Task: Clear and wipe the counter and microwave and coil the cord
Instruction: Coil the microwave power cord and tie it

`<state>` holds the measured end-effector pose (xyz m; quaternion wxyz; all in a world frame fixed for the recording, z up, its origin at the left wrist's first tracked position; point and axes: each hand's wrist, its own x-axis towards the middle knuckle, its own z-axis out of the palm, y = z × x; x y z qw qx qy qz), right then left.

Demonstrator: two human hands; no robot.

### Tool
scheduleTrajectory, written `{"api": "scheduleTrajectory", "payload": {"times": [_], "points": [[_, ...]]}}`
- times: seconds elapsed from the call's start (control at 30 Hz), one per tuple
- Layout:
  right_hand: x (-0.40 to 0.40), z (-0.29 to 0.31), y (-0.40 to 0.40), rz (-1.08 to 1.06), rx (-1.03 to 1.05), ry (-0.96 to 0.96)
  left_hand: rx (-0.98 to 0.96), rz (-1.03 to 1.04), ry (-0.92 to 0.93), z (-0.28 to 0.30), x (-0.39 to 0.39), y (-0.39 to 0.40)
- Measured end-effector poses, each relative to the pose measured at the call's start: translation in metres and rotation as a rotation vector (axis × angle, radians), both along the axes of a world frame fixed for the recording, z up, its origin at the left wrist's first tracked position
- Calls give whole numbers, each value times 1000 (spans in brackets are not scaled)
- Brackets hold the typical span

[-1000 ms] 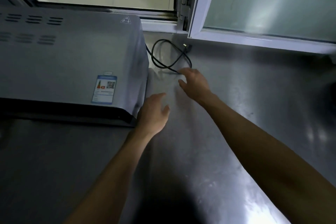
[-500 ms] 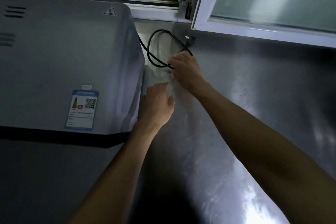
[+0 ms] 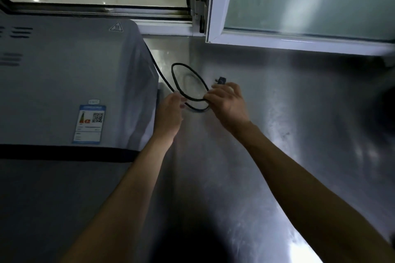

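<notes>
A grey microwave [image 3: 70,83] stands on the left of the steel counter [image 3: 277,134], its top carrying a blue label. From behind its right side runs a black cord [image 3: 175,79], looped into an oval just above the counter. My right hand [image 3: 227,102] is closed on the loop's right end, with the plug [image 3: 221,80] sticking out past the fingers. My left hand [image 3: 171,111] pinches the cord at the loop's left end, close to the microwave's side.
A white-framed window [image 3: 256,38] with frosted glass overhangs the counter's back edge on the right. An open window gap lies behind the microwave. A dark round shape [image 3: 384,117] sits at the counter's far right edge.
My right hand has taken hold of the cord and pulled it nearer, forming a loop. My left hand has risen from the counter and gripped the cord's other side.
</notes>
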<state>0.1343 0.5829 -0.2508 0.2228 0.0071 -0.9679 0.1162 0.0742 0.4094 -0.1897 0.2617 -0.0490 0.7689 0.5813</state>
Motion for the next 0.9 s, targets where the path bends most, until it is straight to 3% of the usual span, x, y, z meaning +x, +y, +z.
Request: {"api": "scheduleTrajectory", "payload": {"times": [0.3, 0.47, 0.63, 0.9], "points": [[91, 27, -11, -33, -36, 94, 180, -78, -57, 45, 40, 13], [124, 42, -25, -63, -111, 127, 256, -154, 48, 66, 63, 17], [148, 42, -35, -85, -276, 31, 340, -302, 156, 81, 84, 5], [142, 64, -18, -373, -716, -40, 161, -504, 340, 86, 95, -30]]}}
